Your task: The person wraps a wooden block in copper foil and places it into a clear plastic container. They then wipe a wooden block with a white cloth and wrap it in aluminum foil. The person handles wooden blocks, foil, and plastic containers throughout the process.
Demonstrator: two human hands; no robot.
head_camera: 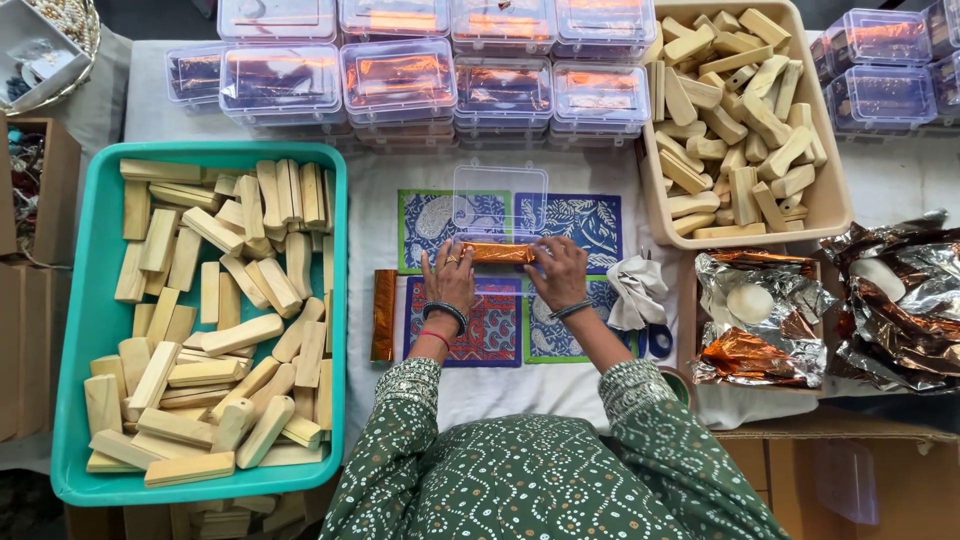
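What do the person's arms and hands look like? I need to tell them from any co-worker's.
Both sleeves are dark green with small white dots and pale patterned cuffs. The left hand has a finger ring, dark bangles and a red band at the wrist; the right hand has a dark bangle.

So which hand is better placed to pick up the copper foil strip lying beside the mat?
Probably the left hand. The foil strip lies just off the mat's left edge, close to that wrist. The right hand sits farther away, pressing the other end of the foil-wrapped bar in the open clear box.

teal tray (75, 330) of wooden blocks (215, 320), stacked clear boxes (400, 80), crumpled foil (890, 300)
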